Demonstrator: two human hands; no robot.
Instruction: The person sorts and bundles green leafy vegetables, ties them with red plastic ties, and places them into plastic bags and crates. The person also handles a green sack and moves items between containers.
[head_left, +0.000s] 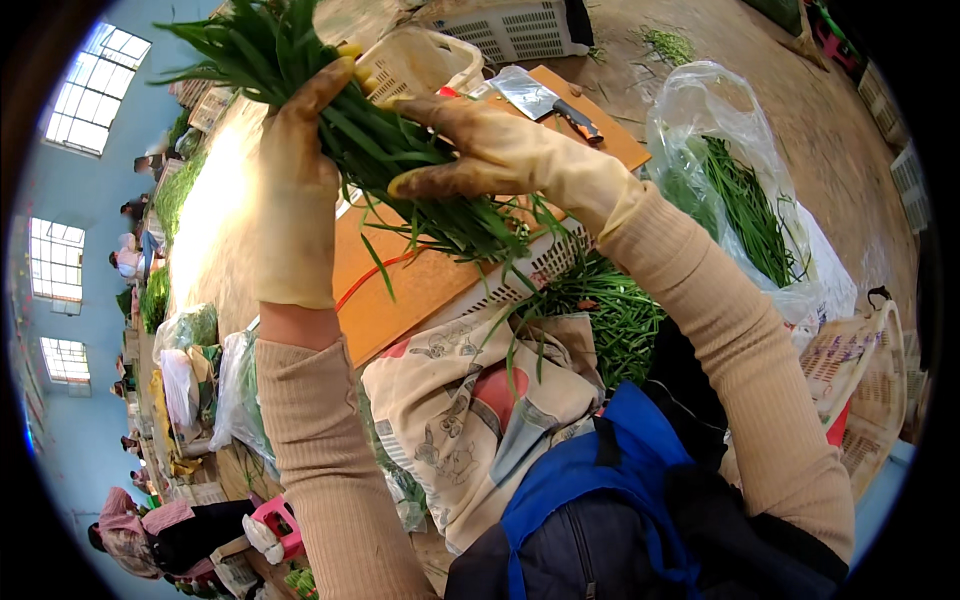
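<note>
A thick bunch of long green leafy stalks, like garlic chives (375, 142), is raised over an orange-brown board (405, 292). My left hand (300, 127), in a stained cream rubber glove, grips it near the leafy end. My right hand (472, 146), gloved alike, lies across the middle of the bunch with thumb and fingers spread over it. A red cord (382, 270) lies on the board. At the board's far right corner a cleaver (540, 97) with a black handle lies flat. More loose stalks (622, 322) lie below the board, beside a printed cloth (480, 397).
A clear plastic bag of green stalks (750, 202) stands at the right. Beyond the board are a cream plastic basket (465, 64) and a white crate (517, 34). Several people and heaps of greens line the left; one person in a striped top (135, 525) is lower left, near a pink stool (281, 525).
</note>
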